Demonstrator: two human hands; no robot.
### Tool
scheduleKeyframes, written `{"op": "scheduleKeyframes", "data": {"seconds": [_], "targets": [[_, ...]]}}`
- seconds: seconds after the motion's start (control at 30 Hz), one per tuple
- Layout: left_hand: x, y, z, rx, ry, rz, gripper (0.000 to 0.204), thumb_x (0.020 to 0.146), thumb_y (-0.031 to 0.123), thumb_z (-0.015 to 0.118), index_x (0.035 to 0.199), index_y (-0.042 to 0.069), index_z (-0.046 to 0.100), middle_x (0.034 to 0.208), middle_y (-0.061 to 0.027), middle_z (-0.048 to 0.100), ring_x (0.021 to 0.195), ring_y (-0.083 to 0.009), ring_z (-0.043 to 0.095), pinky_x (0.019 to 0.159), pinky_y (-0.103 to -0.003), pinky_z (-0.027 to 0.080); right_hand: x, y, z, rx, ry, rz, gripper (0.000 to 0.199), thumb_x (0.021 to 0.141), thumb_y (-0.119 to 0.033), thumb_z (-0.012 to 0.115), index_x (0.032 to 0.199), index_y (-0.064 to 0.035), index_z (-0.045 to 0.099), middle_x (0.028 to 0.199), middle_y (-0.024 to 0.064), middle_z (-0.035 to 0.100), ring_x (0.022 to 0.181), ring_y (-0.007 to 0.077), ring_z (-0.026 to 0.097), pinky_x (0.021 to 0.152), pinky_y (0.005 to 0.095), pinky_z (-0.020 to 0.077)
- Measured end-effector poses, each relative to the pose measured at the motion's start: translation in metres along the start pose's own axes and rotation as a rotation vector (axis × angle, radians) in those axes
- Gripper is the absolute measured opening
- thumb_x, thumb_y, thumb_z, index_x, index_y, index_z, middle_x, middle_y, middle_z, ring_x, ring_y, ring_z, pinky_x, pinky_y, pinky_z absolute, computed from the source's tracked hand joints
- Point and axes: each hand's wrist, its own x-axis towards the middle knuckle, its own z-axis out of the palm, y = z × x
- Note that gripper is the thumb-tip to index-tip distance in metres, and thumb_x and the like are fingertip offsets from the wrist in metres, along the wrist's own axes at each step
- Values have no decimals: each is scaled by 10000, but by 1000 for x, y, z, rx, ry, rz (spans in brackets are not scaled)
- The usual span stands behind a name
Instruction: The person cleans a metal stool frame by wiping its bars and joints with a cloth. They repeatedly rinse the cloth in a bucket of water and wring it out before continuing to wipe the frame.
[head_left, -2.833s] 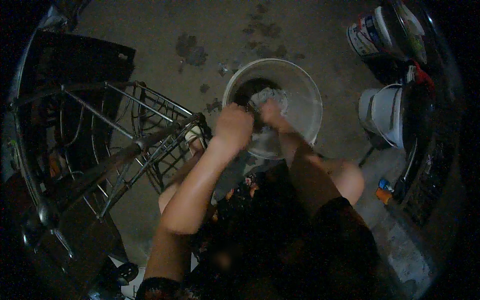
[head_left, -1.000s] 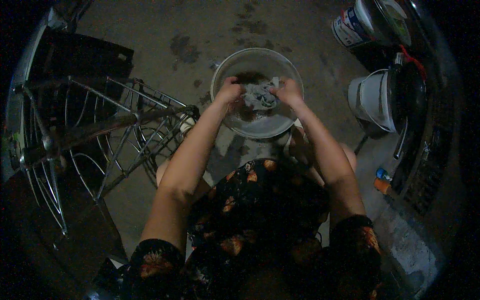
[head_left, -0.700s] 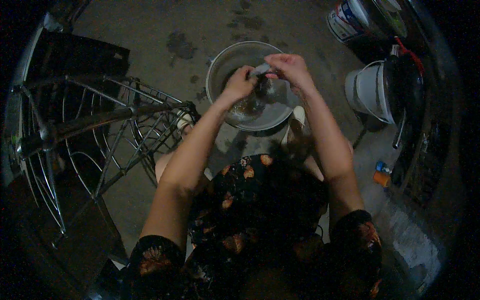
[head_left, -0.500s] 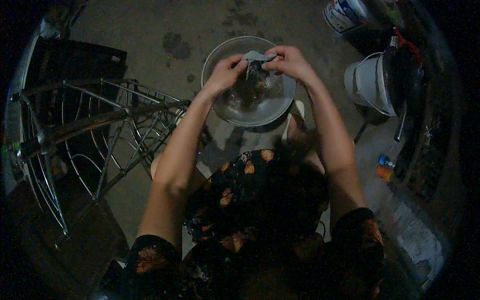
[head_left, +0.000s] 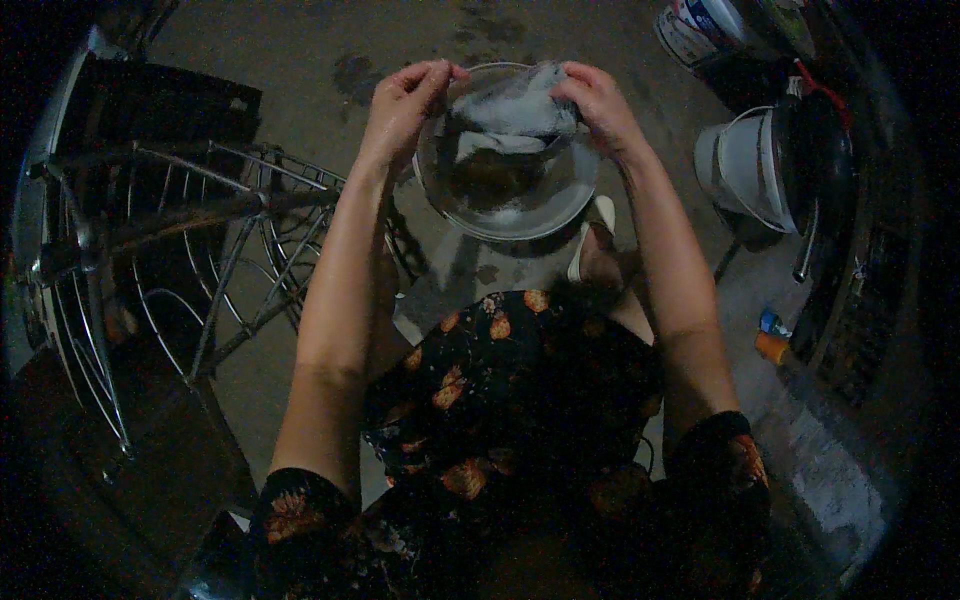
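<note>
A pale grey wet cloth (head_left: pixel 520 105) is spread between my two hands above a round metal basin (head_left: pixel 572 200). Its lower folds hang down into the basin, where the water looks dark. My left hand (head_left: pixel 405 105) is closed in a pinch at the cloth's left edge, over the basin's far left rim; the exact contact is hard to see in the dim light. At the cloth's upper right corner, my right hand (head_left: pixel 600 105) grips it between thumb and fingers.
A metal rack of bent rods (head_left: pixel 225 240) stands close by my left forearm. On the right are a pale bucket (head_left: pixel 735 170) with a wire handle, a larger white tub (head_left: pixel 695 30) and a small orange-and-blue object (head_left: pixel 770 345). My sandalled foot (head_left: pixel 595 240) is beside the basin.
The cloth was bunched between both hands over the basin's middle; now it is spread wider. My left hand has moved left and away from me, my right hand slightly right.
</note>
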Motion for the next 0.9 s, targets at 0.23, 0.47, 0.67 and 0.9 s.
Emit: {"op": "scheduleKeyframes", "data": {"seconds": [0.23, 0.47, 0.67, 0.9], "targets": [[13, -16, -7, -252, 182, -168, 213, 879, 196, 529, 936, 13, 620, 678, 9, 519, 605, -82, 476, 558, -207, 382, 27, 126, 8, -530, 82, 57, 258, 799, -159, 579, 1012, -19, 619, 875, 77, 641, 796, 170, 592, 713, 291, 456], [13, -51, -6, -484, 247, -490, 195, 867, 124, 477, 980, 2, 580, 745, -34, 552, 658, -132, 514, 616, -249, 433, 40, 220, 55, -1341, -256, 586, 245, 765, -192, 561, 908, -11, 641, 971, 193, 603, 870, 335, 591, 770, 429, 467], [22, -48, -14, -496, 307, -449, 177, 857, 111, 495, 966, -3, 574, 773, -53, 558, 686, -141, 529, 644, -251, 444, 13, 270, 122, -1303, -333, 514, 246, 776, -199, 551, 936, -23, 617, 957, 151, 593, 859, 280, 571, 771, 387, 452], [16, -44, -19, -548, 234, -488, 184, 841, 77, 498, 988, -10, 567, 808, -61, 571, 731, -150, 555, 677, -238, 459, -23, 224, 80, -927, -526, 519, 250, 790, -207, 539, 968, -38, 588, 940, 103, 580, 846, 215, 547, 772, 338, 435]]}}
